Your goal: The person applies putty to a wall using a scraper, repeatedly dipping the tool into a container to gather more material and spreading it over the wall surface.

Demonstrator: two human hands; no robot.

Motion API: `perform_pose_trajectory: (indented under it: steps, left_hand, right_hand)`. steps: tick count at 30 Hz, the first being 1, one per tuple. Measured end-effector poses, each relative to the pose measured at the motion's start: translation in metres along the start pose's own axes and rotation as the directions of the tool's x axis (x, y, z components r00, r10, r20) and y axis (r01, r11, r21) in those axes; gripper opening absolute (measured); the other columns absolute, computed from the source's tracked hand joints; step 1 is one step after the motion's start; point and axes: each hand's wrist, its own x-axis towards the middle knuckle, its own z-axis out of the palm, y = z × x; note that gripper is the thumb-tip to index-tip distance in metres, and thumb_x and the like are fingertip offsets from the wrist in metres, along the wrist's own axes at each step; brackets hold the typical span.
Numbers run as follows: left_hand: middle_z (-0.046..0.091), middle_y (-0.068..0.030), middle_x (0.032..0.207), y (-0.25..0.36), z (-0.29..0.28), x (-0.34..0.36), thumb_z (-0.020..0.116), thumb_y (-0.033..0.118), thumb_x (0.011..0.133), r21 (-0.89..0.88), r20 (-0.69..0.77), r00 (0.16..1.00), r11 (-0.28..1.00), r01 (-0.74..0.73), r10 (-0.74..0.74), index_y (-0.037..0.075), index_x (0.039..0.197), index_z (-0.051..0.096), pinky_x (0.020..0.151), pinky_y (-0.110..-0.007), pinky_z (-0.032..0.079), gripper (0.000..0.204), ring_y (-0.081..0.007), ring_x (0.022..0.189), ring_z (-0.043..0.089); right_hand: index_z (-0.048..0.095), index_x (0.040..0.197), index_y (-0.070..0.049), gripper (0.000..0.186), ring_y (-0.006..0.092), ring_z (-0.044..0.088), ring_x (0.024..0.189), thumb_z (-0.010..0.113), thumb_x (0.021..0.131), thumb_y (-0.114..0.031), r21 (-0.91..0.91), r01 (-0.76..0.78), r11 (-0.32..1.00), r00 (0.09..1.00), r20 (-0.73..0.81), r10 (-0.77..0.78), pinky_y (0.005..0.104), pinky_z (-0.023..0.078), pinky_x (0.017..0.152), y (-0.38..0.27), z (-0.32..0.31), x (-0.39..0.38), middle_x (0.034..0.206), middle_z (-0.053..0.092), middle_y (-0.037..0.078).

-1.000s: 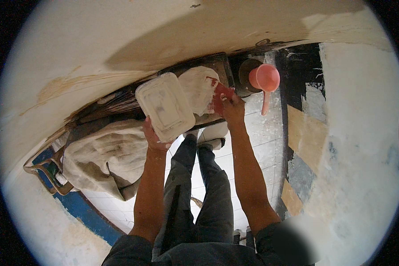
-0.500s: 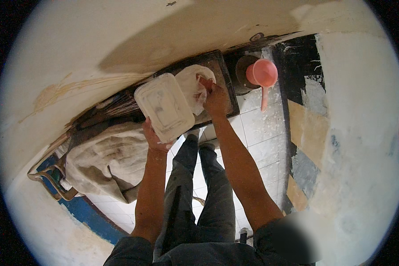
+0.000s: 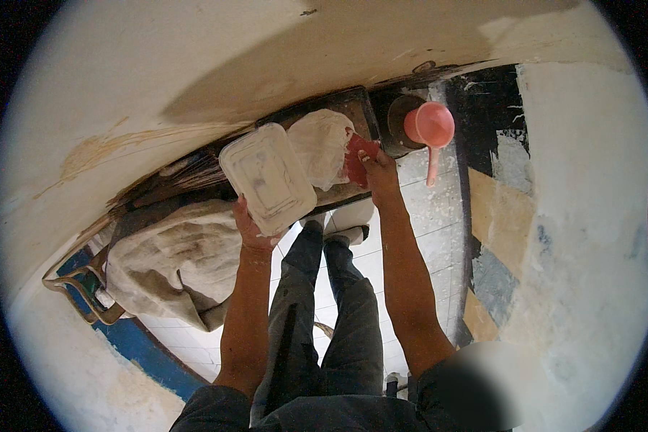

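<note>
My left hand grips the near left edge of a shallow, whitish rectangular plastic tub or lid, its surface smeared with pale paste. In my right hand is a flat red scraper, pinched between thumb and fingers. The scraper's left edge meets the right side of an off-white bag or mound of pale material; whether it touches is hard to tell. That pale bundle rests on a dark, rimmed board.
A pink dipper sits over a dark round container to the right. At left lies a crumpled beige sack beside a bent metal frame. A stained wall borders the far side; white floor tiles show spatters.
My right hand has moved right, drawing the red scraper out of the pale bundle, so more of its blade shows. My left hand and the tub have barely shifted.
</note>
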Motion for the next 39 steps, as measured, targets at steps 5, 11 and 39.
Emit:
perform_pose_trajectory:
  steps: [5, 11, 39]
  left_hand:
    - [0.055, -0.0127, 0.14, -0.003, 0.007, 0.004, 0.069, 0.049, 0.085, 0.051, -0.074, 0.997, 0.998, 0.033, -0.029, 0.011, 0.145, 0.044, 0.102, -0.056, 0.05, 0.075, -0.0355, 0.125, 0.056]
    - [0.056, -0.0123, 0.139, -0.001, 0.01, 0.007, 0.069, 0.048, 0.085, 0.03, -0.057, 0.996, 0.997, 0.072, -0.07, 0.011, 0.145, 0.045, 0.102, -0.055, 0.05, 0.075, -0.0337, 0.123, 0.058]
    - [0.058, -0.0138, 0.136, -0.079, 0.032, 0.035, 0.064, 0.047, 0.088, 0.124, -0.034, 0.928, 0.92, 0.372, -0.371, 0.008, 0.145, 0.044, 0.103, -0.05, 0.049, 0.072, -0.0335, 0.122, 0.058]
  right_hand:
    - [0.067, 0.118, -0.005, 0.023, 0.0132, 0.066, 0.082, 0.062, 0.098, -0.015, -0.03, -0.045, 0.999, 0.999, -0.007, 0.045, 0.0296, 0.055, 0.072, -0.023, -0.008, -0.017, 0.1, 0.07, 0.005]
    - [0.067, 0.117, -0.003, 0.023, 0.0125, 0.063, 0.088, 0.063, 0.099, -0.016, -0.067, -0.027, 0.997, 0.999, 0.022, 0.029, 0.0293, 0.053, 0.079, -0.028, -0.022, -0.02, 0.103, 0.069, 0.004]
    - [0.064, 0.113, 0.004, 0.027, 0.02, 0.064, 0.064, 0.062, 0.091, -0.012, -0.671, 0.368, 0.643, 0.885, 0.041, -0.464, 0.0329, 0.05, 0.063, -0.141, 0.012, -0.117, 0.079, 0.069, 0.019]
